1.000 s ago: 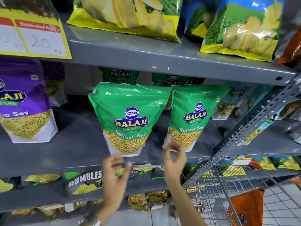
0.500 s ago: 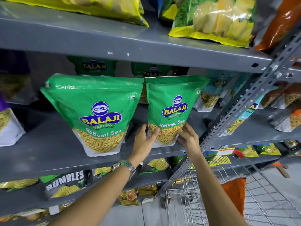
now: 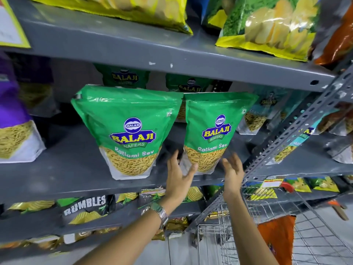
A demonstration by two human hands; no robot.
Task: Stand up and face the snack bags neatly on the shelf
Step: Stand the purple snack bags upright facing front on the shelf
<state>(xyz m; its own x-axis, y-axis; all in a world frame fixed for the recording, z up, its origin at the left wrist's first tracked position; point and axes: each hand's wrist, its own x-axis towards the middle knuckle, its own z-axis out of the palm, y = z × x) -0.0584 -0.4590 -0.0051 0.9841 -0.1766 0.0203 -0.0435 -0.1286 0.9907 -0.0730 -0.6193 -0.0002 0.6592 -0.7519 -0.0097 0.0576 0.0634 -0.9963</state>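
Observation:
Two green Balaji Ratlami Sev bags stand upright side by side at the front of the grey middle shelf point(image 3: 76, 169), both labels facing me: the left green bag point(image 3: 128, 131) and the right green bag point(image 3: 215, 131). My left hand point(image 3: 179, 173) is open at the lower left corner of the right bag, fingers spread, thumb across its front. My right hand point(image 3: 232, 171) is open just off that bag's lower right corner, a small gap between them. More green bags stand behind in the shadow.
A purple sev bag point(image 3: 13, 127) stands at the left of the same shelf. Yellow and green chip bags point(image 3: 267, 25) lie on the shelf above. A slanted perforated metal post point(image 3: 298, 131) and a wire trolley point(image 3: 267, 236) are at the right. Rumbles packs point(image 3: 84, 207) fill the shelf below.
Both hands rose from below the shelf edge to the right green bag, held its bottom corners, and have now loosened off it with fingers spread. The bag stands straighter beside the left one.

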